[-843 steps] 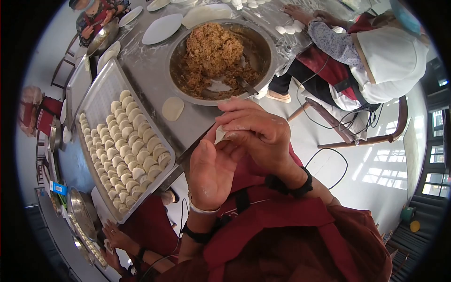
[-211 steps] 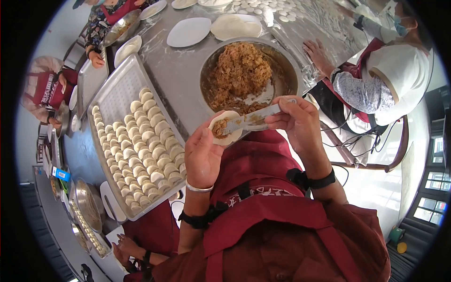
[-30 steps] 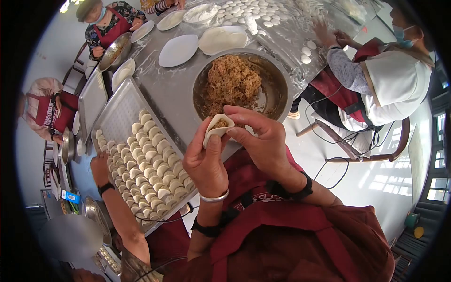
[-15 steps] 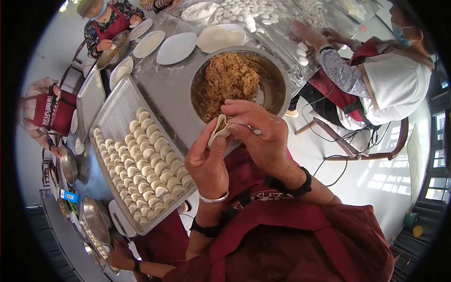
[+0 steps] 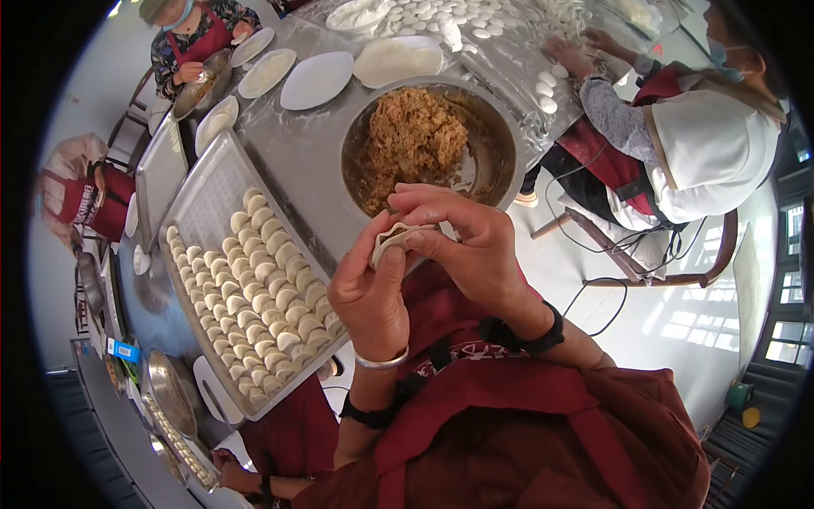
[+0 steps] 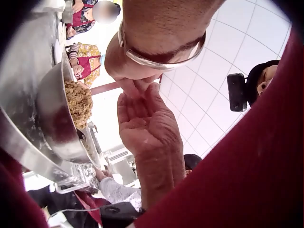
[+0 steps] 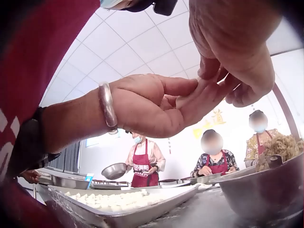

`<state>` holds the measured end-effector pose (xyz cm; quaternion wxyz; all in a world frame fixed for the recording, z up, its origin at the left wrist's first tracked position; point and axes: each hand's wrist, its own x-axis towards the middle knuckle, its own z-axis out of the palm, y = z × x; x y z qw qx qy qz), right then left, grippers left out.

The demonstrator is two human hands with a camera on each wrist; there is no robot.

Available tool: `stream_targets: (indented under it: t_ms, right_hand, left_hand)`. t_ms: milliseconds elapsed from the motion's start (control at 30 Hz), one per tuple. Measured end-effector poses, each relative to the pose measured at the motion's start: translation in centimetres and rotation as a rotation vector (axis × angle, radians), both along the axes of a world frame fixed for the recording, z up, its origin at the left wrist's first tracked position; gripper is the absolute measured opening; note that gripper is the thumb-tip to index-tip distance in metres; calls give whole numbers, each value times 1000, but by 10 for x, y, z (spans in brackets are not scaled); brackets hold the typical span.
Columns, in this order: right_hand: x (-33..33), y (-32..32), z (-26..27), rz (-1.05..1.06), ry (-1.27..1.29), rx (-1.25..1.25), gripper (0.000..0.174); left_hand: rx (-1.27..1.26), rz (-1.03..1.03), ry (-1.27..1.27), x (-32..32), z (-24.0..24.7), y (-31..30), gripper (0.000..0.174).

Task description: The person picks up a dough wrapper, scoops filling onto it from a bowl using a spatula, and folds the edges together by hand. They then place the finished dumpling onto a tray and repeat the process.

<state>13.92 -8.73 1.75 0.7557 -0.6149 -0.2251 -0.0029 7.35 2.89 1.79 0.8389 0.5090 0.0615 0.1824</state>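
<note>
A folded dumpling wrapper (image 5: 392, 243) with a wavy upper edge sits between my hands in the head view. My left hand (image 5: 370, 297) cups it from the near side, thumb on its face. Thumb and fingertips of my right hand (image 5: 476, 246) pinch its edge at the right end. In the left wrist view, the right hand's palm (image 6: 149, 126) shows beyond the left hand (image 6: 135, 80), and the wrapper is hidden. A steel bowl (image 5: 500, 182) of minced filling (image 5: 415, 131) stands just beyond both hands. In the right wrist view, a dark handle end (image 7: 275, 161) sticks up at its rim.
Left of my hands, a metal tray (image 5: 197, 161) bears rows of dumplings (image 5: 254, 288). White plates (image 5: 316, 81) stand behind the bowl. Dough pieces (image 5: 545, 89) lie at the back right of the table (image 5: 292, 153). A person (image 5: 704, 153) works close on the right; others stand around the table.
Seven seconds ago my right hand held a spatula spreading filling on the open wrapper. Over the last second the wrapper has closed over the filling. The arm across the tray has withdrawn.
</note>
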Motion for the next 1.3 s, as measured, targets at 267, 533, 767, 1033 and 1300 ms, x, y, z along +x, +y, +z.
stream_targets:
  t_ms: [267,533,767,1033,1300]
  right_hand:
    - [4,-5,-3,-3,-129,-77,16]
    - [9,-9,-1,45,-192,-150,22]
    - [11,-7,-10,34,-244,-197,15]
    - [14,-12,-10,13,-382,-294,16]
    - [15,-14,-4,70,-268,-240,16]
  left_hand:
    - [188,-14,65,0,-3,3,32]
    - [136,-56,74,-1,-3,5,35]
    - [263,-122,136,0,2,10,36]
    - [340,-342,183,4,12,25,39]
    - [263,-334,133,5,17,24,50]
